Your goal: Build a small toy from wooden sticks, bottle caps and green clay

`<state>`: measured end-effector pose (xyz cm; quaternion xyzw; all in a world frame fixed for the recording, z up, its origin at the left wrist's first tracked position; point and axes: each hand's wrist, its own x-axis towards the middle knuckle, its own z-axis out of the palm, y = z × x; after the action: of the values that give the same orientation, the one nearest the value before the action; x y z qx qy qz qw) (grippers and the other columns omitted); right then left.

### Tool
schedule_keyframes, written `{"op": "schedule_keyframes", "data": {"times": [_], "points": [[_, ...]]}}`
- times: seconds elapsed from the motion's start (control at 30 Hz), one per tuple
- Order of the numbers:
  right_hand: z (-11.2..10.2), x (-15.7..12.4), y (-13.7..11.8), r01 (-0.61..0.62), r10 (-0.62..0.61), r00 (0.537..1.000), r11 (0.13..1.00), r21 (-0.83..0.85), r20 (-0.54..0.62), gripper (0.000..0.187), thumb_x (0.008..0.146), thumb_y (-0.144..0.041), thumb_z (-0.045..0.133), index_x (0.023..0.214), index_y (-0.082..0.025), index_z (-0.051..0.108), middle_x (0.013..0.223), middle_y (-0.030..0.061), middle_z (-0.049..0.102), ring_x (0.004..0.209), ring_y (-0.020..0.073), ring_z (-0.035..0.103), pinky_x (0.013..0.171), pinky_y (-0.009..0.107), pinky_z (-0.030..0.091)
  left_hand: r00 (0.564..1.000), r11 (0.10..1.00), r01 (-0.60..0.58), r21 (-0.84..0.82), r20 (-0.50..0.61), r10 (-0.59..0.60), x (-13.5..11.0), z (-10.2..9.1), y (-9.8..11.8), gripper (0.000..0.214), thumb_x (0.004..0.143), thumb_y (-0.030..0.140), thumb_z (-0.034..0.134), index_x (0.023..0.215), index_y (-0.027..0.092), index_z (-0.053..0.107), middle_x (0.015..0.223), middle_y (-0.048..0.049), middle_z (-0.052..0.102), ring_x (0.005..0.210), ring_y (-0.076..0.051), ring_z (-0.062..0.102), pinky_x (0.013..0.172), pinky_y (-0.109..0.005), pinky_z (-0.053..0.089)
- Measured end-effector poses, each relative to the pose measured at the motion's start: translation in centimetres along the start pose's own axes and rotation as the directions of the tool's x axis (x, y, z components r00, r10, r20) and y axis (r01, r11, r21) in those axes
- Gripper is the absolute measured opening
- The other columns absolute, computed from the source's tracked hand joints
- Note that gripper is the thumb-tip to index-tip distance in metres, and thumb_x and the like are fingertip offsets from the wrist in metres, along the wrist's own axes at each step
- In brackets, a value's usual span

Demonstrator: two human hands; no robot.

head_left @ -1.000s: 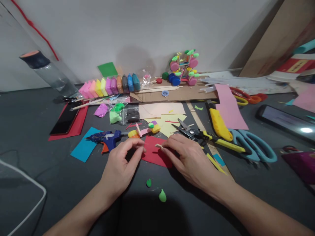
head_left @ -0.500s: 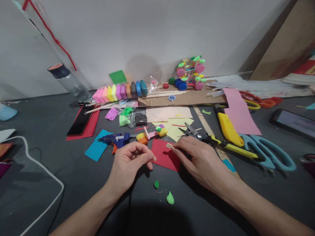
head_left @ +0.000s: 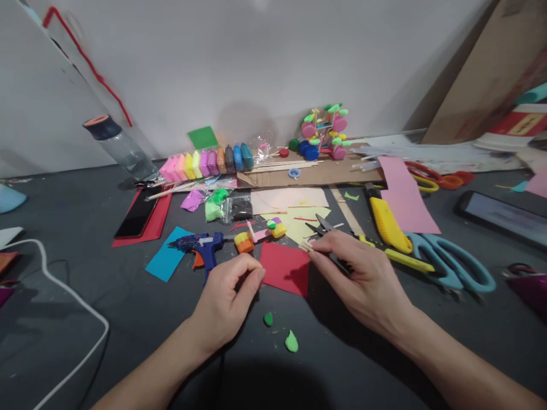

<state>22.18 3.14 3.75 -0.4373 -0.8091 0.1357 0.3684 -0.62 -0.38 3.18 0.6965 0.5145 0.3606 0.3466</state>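
Observation:
My right hand (head_left: 361, 276) pinches a few short, pale wooden sticks (head_left: 305, 246) between thumb and fingertips, above the right edge of a red paper square (head_left: 282, 269). At the paper's left edge is my left hand (head_left: 231, 299), thumb pressed to curled fingers; whatever may be in that pinch is hidden. Two flattened clay pieces, one dark green (head_left: 268, 319) and one light green (head_left: 291, 341), lie on the table between my forearms. Just beyond the paper sits a small pink, yellow and orange clay model (head_left: 244, 242). Black-bladed cutters (head_left: 328, 223) lie partly behind my right hand.
A blue glue gun (head_left: 207, 246) rests left on blue paper. To the right are a yellow utility knife (head_left: 388, 225), blue-handled scissors (head_left: 464, 262) and a phone (head_left: 506, 219). Clay packs (head_left: 205, 162), cardboard (head_left: 273, 177) and a colourful stick model (head_left: 325, 131) line the back.
My right hand has turned and risen slightly with the sticks, moving toward the paper's upper right corner. My left fingers have curled in more. The whole view has shifted a little.

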Motion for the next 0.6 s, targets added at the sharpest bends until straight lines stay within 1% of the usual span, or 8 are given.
{"op": "schedule_keyframes", "data": {"times": [0.07, 0.1, 0.2, 0.27, 0.33, 0.4, 0.53, 0.6], "points": [[-0.5, 0.1, -0.1, -0.016, 0.015, 0.998, 1.0, -0.011, -0.069, 0.011, 0.095, -0.02, 0.056, 0.086, -0.021, 0.063, 0.078, 0.0017, 0.068, 0.07, 0.0153, 0.064, 0.066, 0.029, 0.049, 0.996, 0.98, -0.088, 0.176, 0.01, 0.087, 0.0, 0.2, -0.2, 0.018, 0.097, 0.021, 0.047, 0.082, 0.02, 0.057, 0.076, -0.0012, 0.064, 0.07, -0.014, 0.06, 0.066, -0.026, 0.046], [-0.8, 0.1, -0.2, -0.022, 0.02, 0.995, 1.0, -0.021, -0.094, 0.011, 0.094, -0.019, 0.057, 0.085, -0.021, 0.063, 0.077, 0.0016, 0.068, 0.07, 0.0152, 0.064, 0.065, 0.028, 0.049, 0.994, 0.969, -0.112, 0.221, 0.016, 0.111, 0.1, 0.3, -0.3, 0.016, 0.097, 0.02, 0.046, 0.088, 0.02, 0.058, 0.082, -0.003, 0.068, 0.075, -0.016, 0.064, 0.068, -0.027, 0.048], [-1.3, 0.1, -0.5, 0.013, -0.016, 0.993, 0.999, -0.03, -0.117, 0.011, 0.094, -0.018, 0.057, 0.086, -0.021, 0.063, 0.078, 0.0019, 0.069, 0.071, 0.0154, 0.064, 0.065, 0.028, 0.049, 0.987, 0.952, -0.147, 0.269, -0.017, 0.158, 0.2, 0.7, -0.5, 0.02, 0.097, 0.018, 0.046, 0.11, 0.02, 0.061, 0.102, -0.0081, 0.073, 0.092, -0.019, 0.07, 0.08, -0.029, 0.053], [-1.5, 0.0, -0.8, 0.054, -0.057, 0.993, 0.998, -0.023, -0.105, 0.01, 0.093, -0.016, 0.057, 0.087, -0.021, 0.064, 0.076, 0.0015, 0.068, 0.07, 0.0151, 0.064, 0.064, 0.028, 0.049, 0.982, 0.946, -0.158, 0.284, -0.06, 0.182, 0.3, 0.8, -0.5, 0.026, 0.097, 0.019, 0.047, 0.119, 0.02, 0.061, 0.106, -0.0091, 0.074, 0.096, -0.02, 0.071, 0.084, -0.03, 0.055], [-1.8, 0.0, -1.2, 0.085, -0.086, 0.99, 0.996, -0.006, -0.108, 0.011, 0.092, -0.014, 0.058, 0.088, -0.022, 0.063, 0.075, 0.0012, 0.067, 0.069, 0.0148, 0.063, 0.063, 0.028, 0.049, 0.976, 0.94, -0.17, 0.297, -0.082, 0.203, 0.3, 0.9, -0.6, 0.025, 0.097, 0.019, 0.048, 0.117, 0.019, 0.063, 0.106, -0.0088, 0.076, 0.096, -0.02, 0.072, 0.084, -0.029, 0.056], [-2.2, -0.1, -1.7, 0.109, -0.104, 0.986, 0.994, 0.028, -0.127, 0.013, 0.091, -0.011, 0.058, 0.089, -0.023, 0.063, 0.075, 0.0014, 0.066, 0.069, 0.0151, 0.063, 0.062, 0.028, 0.049, 0.973, 0.932, -0.181, 0.313, -0.081, 0.216, 0.3, 0.9, -0.7, 0.021, 0.096, 0.019, 0.05, 0.11, 0.02, 0.066, 0.104, -0.0083, 0.077, 0.095, -0.02, 0.073, 0.083, -0.029, 0.056], [-3.1, -0.5, -2.2, 0.14, -0.125, 0.98, 0.986, 0.092, -0.152, 0.019, 0.09, -0.006, 0.056, 0.094, -0.024, 0.061, 0.077, 0.0027, 0.066, 0.071, 0.0161, 0.062, 0.065, 0.031, 0.05, 0.977, 0.924, -0.167, 0.345, -0.068, 0.202, 0.4, 1.1, -0.7, 0.016, 0.096, 0.021, 0.053, 0.097, 0.019, 0.069, 0.092, -0.0056, 0.078, 0.082, -0.018, 0.074, 0.074, -0.027, 0.055], [-3.4, -0.6, -2.4, 0.143, -0.13, 0.98, 0.986, 0.083, -0.15, 0.019, 0.09, -0.006, 0.056, 0.095, -0.024, 0.061, 0.078, 0.0031, 0.066, 0.072, 0.0167, 0.061, 0.067, 0.032, 0.05, 0.975, 0.926, -0.177, 0.334, -0.068, 0.211, 0.4, 1.3, -0.4, 0.017, 0.096, 0.021, 0.053, 0.093, 0.018, 0.069, 0.087, -0.0051, 0.077, 0.078, -0.017, 0.073, 0.072, -0.026, 0.054]]}}
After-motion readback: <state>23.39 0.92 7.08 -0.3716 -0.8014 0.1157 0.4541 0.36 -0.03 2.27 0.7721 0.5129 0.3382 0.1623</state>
